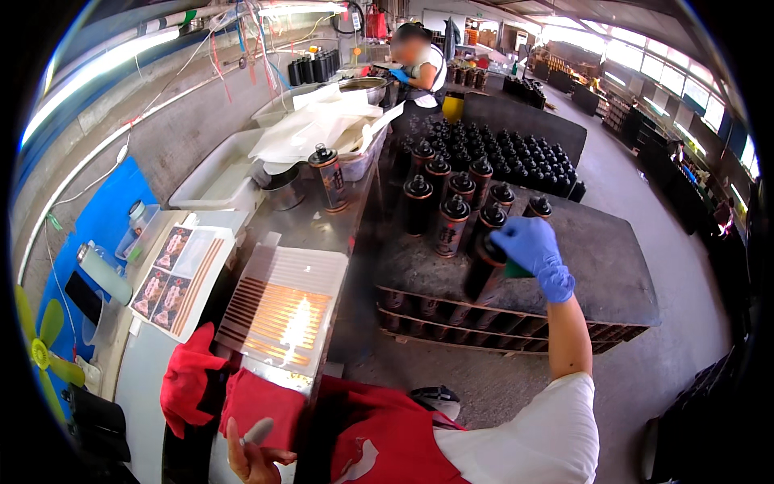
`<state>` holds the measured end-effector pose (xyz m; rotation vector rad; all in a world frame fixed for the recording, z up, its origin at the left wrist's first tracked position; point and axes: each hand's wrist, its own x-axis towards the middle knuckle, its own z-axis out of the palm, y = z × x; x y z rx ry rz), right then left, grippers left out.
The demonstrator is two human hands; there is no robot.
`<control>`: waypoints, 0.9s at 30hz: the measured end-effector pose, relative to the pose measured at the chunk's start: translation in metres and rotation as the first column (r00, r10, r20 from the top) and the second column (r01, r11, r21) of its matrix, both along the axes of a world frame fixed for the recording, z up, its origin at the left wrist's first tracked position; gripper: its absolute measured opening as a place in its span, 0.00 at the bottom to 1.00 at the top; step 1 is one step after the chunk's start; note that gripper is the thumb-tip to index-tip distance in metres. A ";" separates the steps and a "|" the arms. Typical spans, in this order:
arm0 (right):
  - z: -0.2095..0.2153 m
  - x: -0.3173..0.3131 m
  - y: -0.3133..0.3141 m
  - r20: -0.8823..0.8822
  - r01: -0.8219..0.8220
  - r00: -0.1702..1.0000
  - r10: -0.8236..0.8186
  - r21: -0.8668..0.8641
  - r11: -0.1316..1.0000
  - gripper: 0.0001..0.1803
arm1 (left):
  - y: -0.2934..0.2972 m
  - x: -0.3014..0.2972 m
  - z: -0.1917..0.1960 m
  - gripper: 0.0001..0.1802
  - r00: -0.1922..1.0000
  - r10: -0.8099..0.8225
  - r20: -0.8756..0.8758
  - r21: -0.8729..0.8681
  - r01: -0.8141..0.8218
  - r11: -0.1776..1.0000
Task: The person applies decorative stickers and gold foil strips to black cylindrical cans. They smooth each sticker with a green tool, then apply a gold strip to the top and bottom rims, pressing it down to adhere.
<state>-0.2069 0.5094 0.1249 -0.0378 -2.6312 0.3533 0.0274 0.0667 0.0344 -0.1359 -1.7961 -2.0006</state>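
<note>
My right hand (528, 250), in a blue glove, reaches out over the dark pallet top and grips a dark bottle (484, 274) near its neck. The bottle tilts slightly, and a bit of green shows under my palm. Beside it stand several similar dark bottles with copper-coloured shoulders, one with a printed label (451, 227). At the lower left is my bare left hand (254, 464), its fingers apart, by a folded red cloth (262, 407). A pale grey oval piece (258, 431) shows at a fingertip; I cannot tell whether it is a finger cover.
A sheet with copper-coloured stripes (278, 306) lies on the metal bench. One labelled bottle (328, 179) stands farther back, near a metal pot (284, 192). Dense rows of black bottles (516, 157) fill the far pallet. A person (419, 68) works beyond. A green fan (40, 351) is far left.
</note>
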 end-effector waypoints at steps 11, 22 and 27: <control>-0.161 -0.121 0.261 -0.113 0.247 0.969 -0.220 0.474 0.845 0.12 | -0.034 -0.033 -0.014 0.19 0.980 0.192 0.053 0.413 -0.197 0.889; -0.076 -0.109 0.066 -0.088 0.110 0.994 -0.067 0.714 0.692 0.09 | -0.168 0.019 0.006 0.09 0.340 0.938 -0.073 -0.462 -0.845 0.270; -0.066 -0.160 -0.099 0.081 -0.365 0.929 0.360 0.061 0.929 0.12 | -0.319 -0.006 0.097 0.24 -0.177 0.815 -0.552 -0.636 -0.543 -0.549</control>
